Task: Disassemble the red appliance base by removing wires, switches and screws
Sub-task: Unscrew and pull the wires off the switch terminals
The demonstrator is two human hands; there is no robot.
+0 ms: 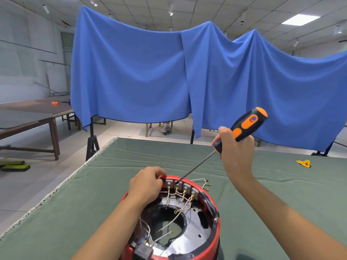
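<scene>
Red appliance base on counter: left hand clenched on rim, right hand grasping screwdriver at switches; some wires freed, most still attached.

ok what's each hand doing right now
left hand: closed, gripping the round red appliance base's rim
right hand: closed on the orange-and-black-handled screwdriver

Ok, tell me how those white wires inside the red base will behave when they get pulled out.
The white wires curve loosely, so they are probably floppy and light. Their brass terminals sit on the grey switches, so they may resist, then pop free. The left hand gripping the red base should limit shifting.
</scene>
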